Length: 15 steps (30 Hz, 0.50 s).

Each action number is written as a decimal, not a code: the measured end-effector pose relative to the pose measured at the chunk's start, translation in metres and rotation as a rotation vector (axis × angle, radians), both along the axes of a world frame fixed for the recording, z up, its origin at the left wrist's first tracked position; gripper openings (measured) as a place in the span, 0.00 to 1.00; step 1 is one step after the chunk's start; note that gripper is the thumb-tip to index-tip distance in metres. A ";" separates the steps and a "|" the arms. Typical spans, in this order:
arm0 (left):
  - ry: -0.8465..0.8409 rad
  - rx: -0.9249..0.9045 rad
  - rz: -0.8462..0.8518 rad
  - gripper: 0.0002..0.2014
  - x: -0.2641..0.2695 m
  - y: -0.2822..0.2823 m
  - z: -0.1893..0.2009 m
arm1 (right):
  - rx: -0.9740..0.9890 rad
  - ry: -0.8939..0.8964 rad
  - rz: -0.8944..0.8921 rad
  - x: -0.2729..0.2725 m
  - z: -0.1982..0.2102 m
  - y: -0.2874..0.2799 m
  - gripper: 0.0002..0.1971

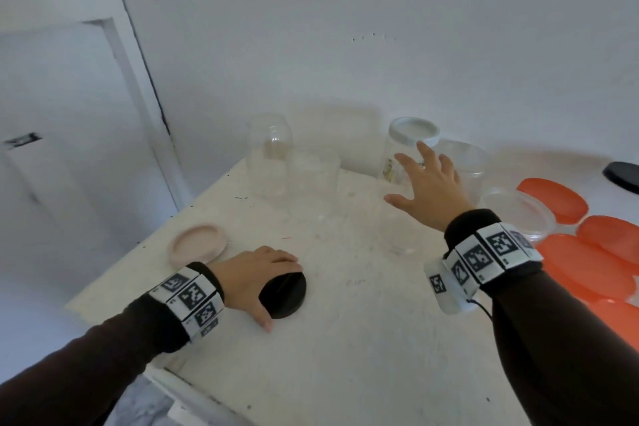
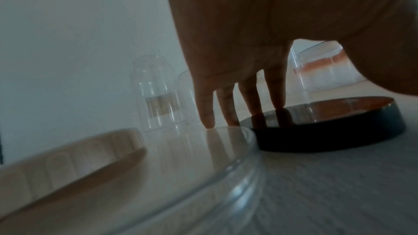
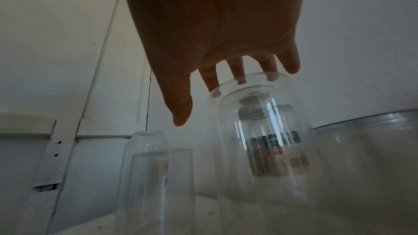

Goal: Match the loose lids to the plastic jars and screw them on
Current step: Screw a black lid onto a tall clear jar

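My left hand (image 1: 273, 287) lies flat on a black lid (image 1: 290, 294) near the table's front left, its straight fingers (image 2: 251, 106) touching the lid's (image 2: 339, 131) top and the thumb on the table beside it. A pink lid (image 1: 197, 244) lies just to its left. My right hand (image 1: 408, 176) is open with spread fingers, held up close to a clear jar (image 3: 271, 149) that carries a white lid (image 1: 413, 130). Its fingertips (image 3: 291, 65) are level with that lid's (image 3: 248, 85) rim; I cannot tell if they touch. Several clear lidless jars (image 1: 271, 145) stand by the wall.
Orange lids (image 1: 581, 266) are spread at the right, with a clear shallow lid (image 1: 518, 214) beside them and another black lid (image 1: 622, 175) at the far right. A wide clear jar (image 1: 463, 166) stands right of the lidded one. The table (image 1: 345, 339) ends at the left, by a white door.
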<state>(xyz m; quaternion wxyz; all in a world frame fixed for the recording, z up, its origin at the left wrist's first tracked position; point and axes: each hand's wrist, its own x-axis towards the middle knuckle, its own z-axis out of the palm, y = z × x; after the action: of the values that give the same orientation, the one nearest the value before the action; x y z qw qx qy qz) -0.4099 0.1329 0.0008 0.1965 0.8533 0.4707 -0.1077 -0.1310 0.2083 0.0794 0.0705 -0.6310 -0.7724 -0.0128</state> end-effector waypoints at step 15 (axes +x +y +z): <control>-0.259 0.010 0.045 0.42 0.002 0.026 0.016 | -0.014 0.194 0.124 -0.009 0.011 -0.021 0.46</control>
<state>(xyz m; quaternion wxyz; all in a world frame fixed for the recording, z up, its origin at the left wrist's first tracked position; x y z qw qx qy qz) -0.4078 0.1587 0.0167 0.2534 0.8504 0.4609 0.0100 -0.1398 0.1870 0.0907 0.1413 -0.5808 -0.7996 0.0583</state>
